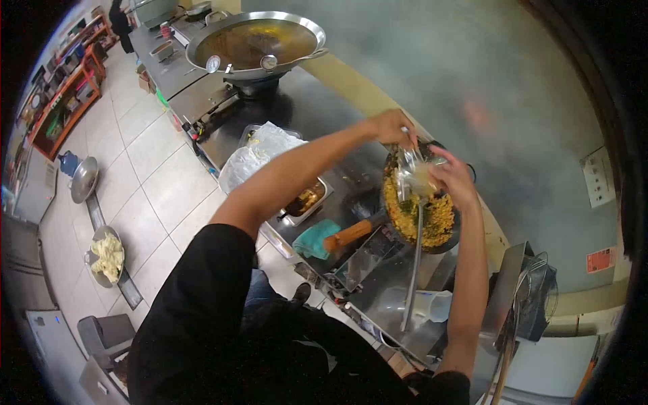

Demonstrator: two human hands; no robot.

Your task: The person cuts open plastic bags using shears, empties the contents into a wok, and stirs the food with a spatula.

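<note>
From the head view, the left hand [395, 128] pinched a clear plastic bag [412, 177]; whether the right hand [453, 179] gripped it too, I couldn't tell. The wok [440, 249] sat below, near the steel counter's [314, 101] wall-side edge, seemingly catching spills.

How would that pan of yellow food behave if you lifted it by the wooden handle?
The pan would likely feel heavy, with yellow food spread widely across it. It may tip, since the wooden handle sticks out to one side. The leaning metal utensil could slide.
</note>
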